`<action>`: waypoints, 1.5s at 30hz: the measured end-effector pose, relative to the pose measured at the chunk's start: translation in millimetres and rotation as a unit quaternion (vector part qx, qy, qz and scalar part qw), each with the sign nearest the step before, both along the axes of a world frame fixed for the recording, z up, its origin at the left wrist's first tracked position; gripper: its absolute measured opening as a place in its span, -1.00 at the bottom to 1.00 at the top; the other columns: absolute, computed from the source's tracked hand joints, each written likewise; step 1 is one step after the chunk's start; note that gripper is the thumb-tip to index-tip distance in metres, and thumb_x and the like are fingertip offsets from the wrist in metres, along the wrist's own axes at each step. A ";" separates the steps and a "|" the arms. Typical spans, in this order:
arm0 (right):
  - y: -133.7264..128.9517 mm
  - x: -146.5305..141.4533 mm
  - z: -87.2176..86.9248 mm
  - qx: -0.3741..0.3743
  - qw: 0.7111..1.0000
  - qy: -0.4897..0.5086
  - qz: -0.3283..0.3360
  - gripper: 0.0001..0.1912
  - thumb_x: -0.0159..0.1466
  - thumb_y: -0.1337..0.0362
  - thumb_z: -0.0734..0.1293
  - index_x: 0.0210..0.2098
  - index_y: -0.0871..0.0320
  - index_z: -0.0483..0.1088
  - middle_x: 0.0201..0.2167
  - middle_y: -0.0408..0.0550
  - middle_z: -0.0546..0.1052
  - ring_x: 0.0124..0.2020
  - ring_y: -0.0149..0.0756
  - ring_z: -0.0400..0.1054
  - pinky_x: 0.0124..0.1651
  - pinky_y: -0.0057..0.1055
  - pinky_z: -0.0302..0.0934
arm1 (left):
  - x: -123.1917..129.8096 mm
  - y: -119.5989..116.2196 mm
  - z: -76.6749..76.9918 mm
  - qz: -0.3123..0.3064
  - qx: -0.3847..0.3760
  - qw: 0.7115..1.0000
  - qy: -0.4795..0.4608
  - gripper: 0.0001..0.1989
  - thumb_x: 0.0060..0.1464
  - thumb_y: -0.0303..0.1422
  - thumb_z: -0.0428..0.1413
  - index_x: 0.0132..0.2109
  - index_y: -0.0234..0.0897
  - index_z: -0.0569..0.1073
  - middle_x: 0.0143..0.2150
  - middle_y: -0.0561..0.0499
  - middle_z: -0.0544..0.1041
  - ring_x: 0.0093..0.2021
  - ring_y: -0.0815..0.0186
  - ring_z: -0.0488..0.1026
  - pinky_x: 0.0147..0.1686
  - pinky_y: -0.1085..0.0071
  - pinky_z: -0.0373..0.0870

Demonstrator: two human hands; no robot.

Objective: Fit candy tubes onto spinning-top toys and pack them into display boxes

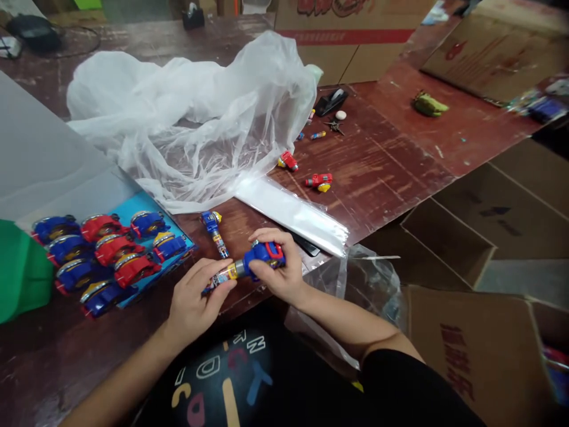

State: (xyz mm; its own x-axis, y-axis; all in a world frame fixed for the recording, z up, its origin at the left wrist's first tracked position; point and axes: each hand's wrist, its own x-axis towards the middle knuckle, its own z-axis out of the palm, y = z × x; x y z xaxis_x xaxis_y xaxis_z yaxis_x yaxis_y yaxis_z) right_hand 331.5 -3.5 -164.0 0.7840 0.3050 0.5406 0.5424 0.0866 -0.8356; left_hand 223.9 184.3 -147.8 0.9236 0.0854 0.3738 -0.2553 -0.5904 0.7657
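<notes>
My left hand (pixel 195 296) is closed round a candy-filled tube (pixel 226 274) with a printed label and a yellow band. In my right hand (pixel 282 267) is a blue toy top (pixel 263 254) with a red part and a grey neck. The tube and the neck meet end to end between my hands; whether they are locked together I cannot tell. Just beyond my left hand, another blue toy with a tube (pixel 216 234) lies on the table. A display box (pixel 175 222) on the left holds several blue and red toys (pixel 106 249).
A large translucent plastic bag (pixel 191 118) spreads across the table (pixel 391 142). Flat clear sleeves (pixel 293 213) lie before it, near two red toy tops (pixel 319 181). A tape dispenser (pixel 331 102) and cardboard boxes (pixel 355 47) stand behind. A green bin (pixel 24 273) is at left.
</notes>
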 end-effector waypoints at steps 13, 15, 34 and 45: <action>-74.1 72.7 -6.6 -0.343 0.883 -0.295 0.125 -0.10 0.39 -0.06 0.45 0.55 -0.18 -0.05 0.53 0.18 0.20 0.38 0.06 0.39 0.11 -0.01 0.59 | 28.5 -2.0 -20.6 -0.020 -0.386 0.853 0.351 -0.50 0.23 0.08 0.29 -0.19 -0.35 0.56 -0.38 0.03 0.41 -0.52 0.50 0.16 -0.51 0.48 0.07; -72.3 81.3 -5.8 -0.352 0.860 -0.341 0.141 -0.21 0.43 -0.07 0.40 0.51 -0.09 0.04 0.43 0.19 0.36 0.29 0.02 0.47 -0.01 -0.14 0.61 | 30.0 -4.4 -12.5 -0.045 -0.435 0.827 0.355 -0.51 0.20 0.06 0.33 -0.21 -0.35 0.54 -0.35 0.03 0.40 -0.51 0.52 0.17 -0.49 0.49 0.08; -65.9 72.8 20.0 -0.401 0.872 -0.231 0.159 0.25 0.21 -0.45 0.37 0.58 0.09 -0.20 0.42 0.52 0.27 0.32 0.39 0.40 -0.07 0.09 0.58 | 29.1 7.5 -18.3 -0.048 -0.178 0.944 0.274 -0.63 0.31 -0.10 0.25 0.08 -0.26 0.65 -0.04 -0.10 0.68 -0.11 0.25 0.58 -0.05 0.34 0.51; -49.4 67.2 27.4 -0.297 0.846 -0.345 0.280 -0.54 0.49 0.03 0.34 0.23 0.15 0.25 -0.25 -0.06 0.63 -0.43 -0.35 0.52 -0.44 -0.42 0.37 | 18.2 7.9 18.0 -0.201 -0.338 0.779 0.489 -0.60 0.33 -0.02 0.20 -0.14 -0.33 0.60 -0.45 0.09 0.36 -0.49 0.47 0.16 -0.54 0.53 0.07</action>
State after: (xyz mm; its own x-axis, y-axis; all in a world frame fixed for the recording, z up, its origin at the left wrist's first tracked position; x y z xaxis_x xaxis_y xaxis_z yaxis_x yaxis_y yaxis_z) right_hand 398.7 -52.9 -136.6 -0.0116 0.9019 0.4318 0.9310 0.1673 -0.3244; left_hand 242.1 192.2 -129.8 0.7419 -0.4117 -0.5292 0.5842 0.0095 0.8116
